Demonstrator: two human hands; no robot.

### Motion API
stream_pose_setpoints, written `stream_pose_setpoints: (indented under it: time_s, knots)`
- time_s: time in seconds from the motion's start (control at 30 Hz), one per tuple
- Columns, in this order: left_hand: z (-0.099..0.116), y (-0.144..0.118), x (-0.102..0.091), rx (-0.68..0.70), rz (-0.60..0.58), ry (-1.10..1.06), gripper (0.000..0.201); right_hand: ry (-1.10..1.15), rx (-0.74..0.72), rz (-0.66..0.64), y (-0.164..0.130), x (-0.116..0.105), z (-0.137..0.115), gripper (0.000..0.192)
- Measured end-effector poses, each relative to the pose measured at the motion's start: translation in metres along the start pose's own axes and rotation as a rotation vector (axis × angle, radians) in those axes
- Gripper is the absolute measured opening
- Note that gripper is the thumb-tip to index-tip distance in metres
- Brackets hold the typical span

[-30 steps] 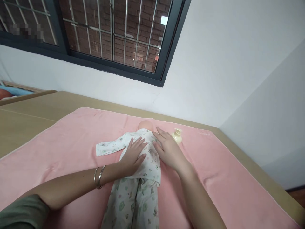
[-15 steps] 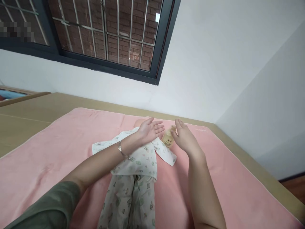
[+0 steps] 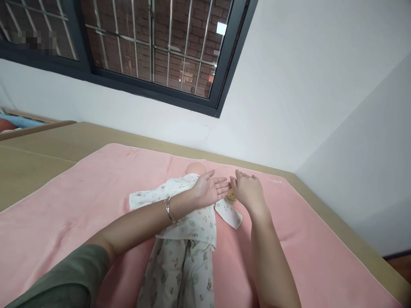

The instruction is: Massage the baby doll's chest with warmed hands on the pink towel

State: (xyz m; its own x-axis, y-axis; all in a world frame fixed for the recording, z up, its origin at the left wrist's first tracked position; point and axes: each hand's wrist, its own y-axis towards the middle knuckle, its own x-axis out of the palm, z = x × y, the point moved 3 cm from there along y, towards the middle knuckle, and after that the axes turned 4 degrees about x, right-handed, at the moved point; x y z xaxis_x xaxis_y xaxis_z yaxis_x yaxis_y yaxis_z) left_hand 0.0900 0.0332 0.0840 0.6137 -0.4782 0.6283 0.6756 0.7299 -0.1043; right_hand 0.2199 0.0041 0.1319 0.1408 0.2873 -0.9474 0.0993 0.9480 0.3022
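My left hand (image 3: 212, 188) is held palm up with its fingers stretched out, over the upper body of a doll dressed in a white patterned top (image 3: 195, 224) and matching trousers (image 3: 180, 269). A smooth round head (image 3: 195, 168) shows past the collar. My right hand (image 3: 248, 190) is bent over a yellowish pump bottle (image 3: 231, 197), its thumb apart from the fingers. Most of the bottle is hidden behind both hands, so I cannot tell whether the right hand touches its pump. Both palms look bare of any object.
A pink pad (image 3: 96, 192) lies under the doll on a tan surface (image 3: 41, 145). White wall (image 3: 272, 85) rises behind it, with a dark-framed barred window (image 3: 150, 47) at upper left. Blue cloth (image 3: 25, 121) shows at the far left.
My right hand has turned and lowered over the bottle. My left hand has moved right, closer to it, covering more of the bottle. The view has shifted slightly.
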Motion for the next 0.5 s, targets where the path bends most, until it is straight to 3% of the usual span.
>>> stream_pose_setpoints:
  time_s: [0.23, 0.3, 0.43, 0.5]
  knots:
    - [-0.011, -0.084, -0.012, -0.187, -0.022, -0.136, 0.069, -0.068, 0.027, -0.281, 0.011, -0.001, -0.012, 0.051]
    - [-0.012, -0.101, -0.012, -0.206, 0.021, -0.159, 0.066, -0.032, 0.029, -0.286, 0.010, 0.001, -0.024, 0.058]
    - [-0.004, -0.118, -0.009, -0.116, 0.146, -0.189, 0.063, 0.352, -0.082, 0.017, -0.009, -0.002, -0.065, 0.055]
    - [0.007, -0.122, -0.004, -0.035, 0.091, -0.196, 0.062, 0.571, -0.205, 0.192, -0.031, -0.005, -0.087, 0.056]
